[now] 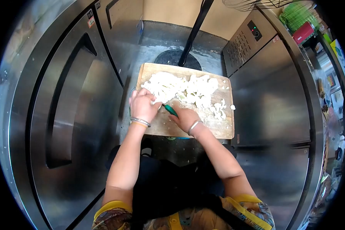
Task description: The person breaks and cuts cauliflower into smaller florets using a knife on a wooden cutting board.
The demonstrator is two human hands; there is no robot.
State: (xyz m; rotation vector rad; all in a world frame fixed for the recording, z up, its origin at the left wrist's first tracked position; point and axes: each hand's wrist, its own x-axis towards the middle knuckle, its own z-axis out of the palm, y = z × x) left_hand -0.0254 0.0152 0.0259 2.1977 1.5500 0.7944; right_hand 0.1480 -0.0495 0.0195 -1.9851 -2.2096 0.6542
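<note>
A wooden cutting board [222, 132] lies in front of me, with white cauliflower pieces [197, 88] spread over its upper half. My left hand [143, 105] is at the board's left edge, its fingers curled on a white cauliflower piece beside the pile. In my right hand [186, 118], near the middle of the board, is a small knife with a green handle [170, 110]. The knife points left toward my left hand, and its blade is mostly hidden. Small crumbs dot the board's right side.
Steel cabinets stand close on the left [80, 99] and right [272, 92]. Behind the board a black pole [195, 32] rises from a round base. A wire fan guard [253, 4] hangs at the top right, near shelves with a red box [303, 33].
</note>
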